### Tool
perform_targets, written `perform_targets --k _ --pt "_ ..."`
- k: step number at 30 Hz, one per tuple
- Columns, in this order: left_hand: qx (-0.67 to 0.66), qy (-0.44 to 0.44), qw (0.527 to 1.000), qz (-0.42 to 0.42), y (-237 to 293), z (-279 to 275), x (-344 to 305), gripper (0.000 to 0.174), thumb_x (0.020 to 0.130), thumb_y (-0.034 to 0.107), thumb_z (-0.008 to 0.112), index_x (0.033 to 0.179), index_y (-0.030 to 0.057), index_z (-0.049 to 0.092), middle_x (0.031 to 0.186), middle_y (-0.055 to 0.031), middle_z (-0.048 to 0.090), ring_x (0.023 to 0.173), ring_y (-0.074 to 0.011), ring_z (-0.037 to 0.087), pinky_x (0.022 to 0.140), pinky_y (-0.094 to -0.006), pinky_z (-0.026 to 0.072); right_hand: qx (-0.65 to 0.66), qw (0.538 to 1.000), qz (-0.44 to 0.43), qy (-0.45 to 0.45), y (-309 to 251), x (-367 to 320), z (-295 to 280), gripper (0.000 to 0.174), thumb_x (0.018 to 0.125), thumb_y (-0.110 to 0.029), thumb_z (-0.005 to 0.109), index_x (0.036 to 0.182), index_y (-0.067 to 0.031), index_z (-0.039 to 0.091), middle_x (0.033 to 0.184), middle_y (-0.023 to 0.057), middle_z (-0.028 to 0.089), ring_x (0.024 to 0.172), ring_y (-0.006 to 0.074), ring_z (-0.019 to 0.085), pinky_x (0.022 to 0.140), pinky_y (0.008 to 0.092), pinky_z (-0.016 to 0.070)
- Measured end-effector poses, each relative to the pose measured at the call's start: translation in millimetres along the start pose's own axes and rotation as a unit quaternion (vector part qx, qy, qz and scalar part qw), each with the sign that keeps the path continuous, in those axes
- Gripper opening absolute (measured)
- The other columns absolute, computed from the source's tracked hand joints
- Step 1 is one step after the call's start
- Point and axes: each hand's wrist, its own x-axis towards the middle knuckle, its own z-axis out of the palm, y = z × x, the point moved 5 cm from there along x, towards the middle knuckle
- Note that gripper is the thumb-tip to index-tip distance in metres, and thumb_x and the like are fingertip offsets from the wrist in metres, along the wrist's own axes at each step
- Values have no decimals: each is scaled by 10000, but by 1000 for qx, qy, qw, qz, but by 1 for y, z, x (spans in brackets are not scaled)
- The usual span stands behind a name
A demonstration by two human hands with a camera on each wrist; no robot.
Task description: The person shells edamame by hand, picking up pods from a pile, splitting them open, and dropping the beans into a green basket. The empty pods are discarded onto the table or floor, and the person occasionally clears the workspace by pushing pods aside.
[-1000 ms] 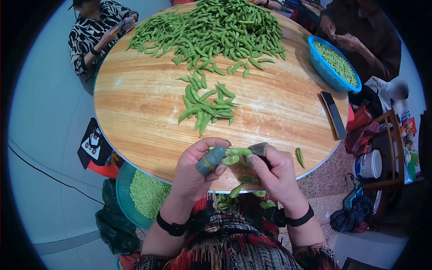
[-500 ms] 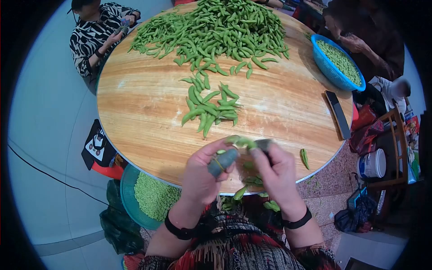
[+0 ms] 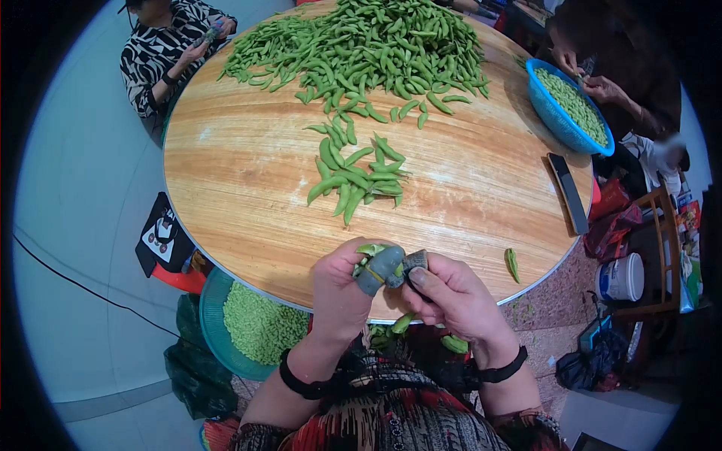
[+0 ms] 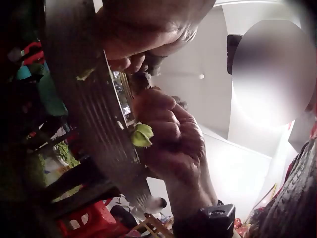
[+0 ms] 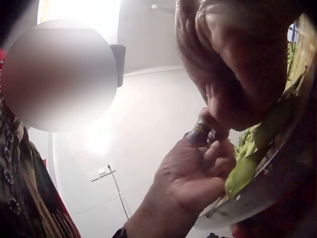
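Green pod pieces [image 3: 370,249] are held in my left hand [image 3: 336,297], under a thumb with a grey-green cover. My right hand [image 3: 455,299] meets it, fingers curled, a dark cover on one fingertip, pinching at a small green bit [image 3: 399,270] between the tips. The fingers partly hide the pod. In the left wrist view the right hand [image 4: 173,141] is beside a green pod piece [image 4: 142,135] at the table edge. The right wrist view shows the left hand [image 5: 185,178] below the right hand [image 5: 237,59]. Whole pods [image 3: 350,180] lie beyond the hands.
A large pod heap [image 3: 376,52] covers the far table [image 3: 248,165]. A blue basket of beans [image 3: 549,120] and a phone [image 3: 568,193] are at the right, near a loose pod [image 3: 512,264]. A green basket of beans [image 3: 214,323] stands below the left edge. Two people sit opposite.
The hands have come together, and the pod stretched between them is now mostly hidden behind the left thumb. The head view has shifted slightly.
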Motion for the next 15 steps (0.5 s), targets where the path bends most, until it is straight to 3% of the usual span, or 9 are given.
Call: perform_targets --k 2,4,5,8,10,11,12,13,15 --pt "-1 -5 1000 6 0 0 1 137 800 64 620 905 -25 622 743 -13 577 594 -50 467 559 -187 372 -35 999 -7 19 0 1 -2 204 977 -194 396 900 -51 519 663 -27 461 504 14 350 431 158 281" --pt "-73 -88 993 -31 -1 0 0 152 771 47 641 901 -31 623 792 -21 580 642 -73 501 583 -195 391 152 987 46 -36 5 1 4 175 966 -190 430 933 -58 539 664 -22 478 486 8 345 413 154 269" --pt "-73 -87 993 -32 -5 -6 2 152 771 47 641 901 -31 623 792 -21 580 642 -73 501 583 -195 391 152 987 46 -36 6 2 2 175 966 -190 430 933 -58 539 664 -22 478 486 8 345 413 154 269" --pt "-136 -234 962 27 -1 -1 2 153 792 -23 591 940 -4 625 908 -28 622 774 -101 578 678 -229 463 281 949 109 -94 12 2 7 158 954 -189 458 950 -60 550 654 -21 487 467 13 343 401 155 261" --pt "-141 -89 980 -111 0 3 1 174 782 -5 625 956 1 616 895 -14 605 766 -88 569 667 -231 462 132 991 4 10 5 6 1 160 942 -176 479 905 -44 561 625 -25 497 457 20 361 405 169 280" --pt "-142 -90 980 -109 -6 8 2 174 782 -5 625 956 1 616 895 -14 605 766 -88 569 667 -231 462 130 991 3 10 8 10 4 160 942 -176 479 905 -44 561 625 -25 497 457 20 361 405 169 280" --pt "-38 -34 998 -22 -9 6 6 198 786 -12 623 981 -9 593 847 -13 586 690 -62 526 591 -194 411 -128 974 -157 106 -2 11 -2 162 938 -165 482 883 -40 567 615 -29 501 460 22 374 408 174 283" --pt "67 25 995 65 -5 3 6 224 789 -18 621 1007 -19 570 798 -13 568 614 -36 483 515 -157 359 -372 858 -299 191 -13 5 1 166 935 -155 485 860 -36 572 604 -32 504 464 25 387 410 179 285" --pt "74 13 996 43 -4 0 5 227 794 -15 619 1016 -17 571 798 -8 567 596 -27 474 494 -150 343 -329 887 -264 190 -10 6 -2 168 926 -151 499 824 -50 586 599 -33 521 463 28 401 416 182 286"
